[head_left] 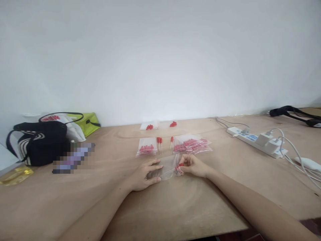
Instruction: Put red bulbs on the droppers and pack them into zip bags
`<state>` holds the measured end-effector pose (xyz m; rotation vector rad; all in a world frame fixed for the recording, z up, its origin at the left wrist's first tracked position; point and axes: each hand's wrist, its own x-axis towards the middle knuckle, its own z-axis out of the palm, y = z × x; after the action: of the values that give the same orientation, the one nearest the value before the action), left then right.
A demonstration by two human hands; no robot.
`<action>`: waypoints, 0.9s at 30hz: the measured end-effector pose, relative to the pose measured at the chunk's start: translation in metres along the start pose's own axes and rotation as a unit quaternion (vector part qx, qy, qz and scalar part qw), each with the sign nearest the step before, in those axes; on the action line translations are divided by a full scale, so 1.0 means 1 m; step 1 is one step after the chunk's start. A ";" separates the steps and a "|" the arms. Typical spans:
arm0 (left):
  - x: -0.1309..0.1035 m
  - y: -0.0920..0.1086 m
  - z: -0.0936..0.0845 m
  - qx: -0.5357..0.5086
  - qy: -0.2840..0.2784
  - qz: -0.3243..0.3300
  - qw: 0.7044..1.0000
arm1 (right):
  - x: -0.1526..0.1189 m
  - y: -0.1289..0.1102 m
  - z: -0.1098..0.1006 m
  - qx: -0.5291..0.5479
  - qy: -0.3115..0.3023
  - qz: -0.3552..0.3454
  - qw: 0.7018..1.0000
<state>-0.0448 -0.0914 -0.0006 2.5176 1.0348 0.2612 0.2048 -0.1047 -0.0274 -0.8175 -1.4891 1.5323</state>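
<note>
A clear zip-lock bag (167,169) lies flat on the table between my hands. My left hand (145,175) rests on its left end, fingers apart and touching the plastic. At the bag's right end, my right hand (192,165) is closed in a pinch on a small red piece (180,165); its exact kind is too small to make out. Just beyond are a stack of bags with red pieces (146,148) and more filled bags (192,144) spread on the right. Between them lie several red-tipped pieces with thin tan stems (159,140) and another such group (172,140).
Near the wall lie two small red heaps (149,127) (173,124) on clear plastic. A black bag (47,144), a green bag (89,124) and a blurred-out item (74,159) are left. On the right are a power strip (253,139) with chargers and cables, and a black strapped object (291,112).
</note>
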 end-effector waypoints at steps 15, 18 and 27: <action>0.000 0.002 -0.003 -0.015 -0.009 -0.013 1.000 | -0.010 -0.023 -0.005 -0.230 -0.013 -0.047 0.972; -0.001 0.002 -0.004 -0.016 -0.015 -0.016 1.000 | -0.010 -0.018 -0.005 -0.201 0.010 -0.031 0.979; -0.001 0.002 -0.002 0.003 -0.005 -0.003 1.000 | -0.007 -0.003 0.009 -0.157 0.090 0.058 0.982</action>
<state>-0.0451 -0.0926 0.0019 2.5187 1.0405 0.2434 0.2004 -0.1148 -0.0241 -1.2127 -1.5915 1.2814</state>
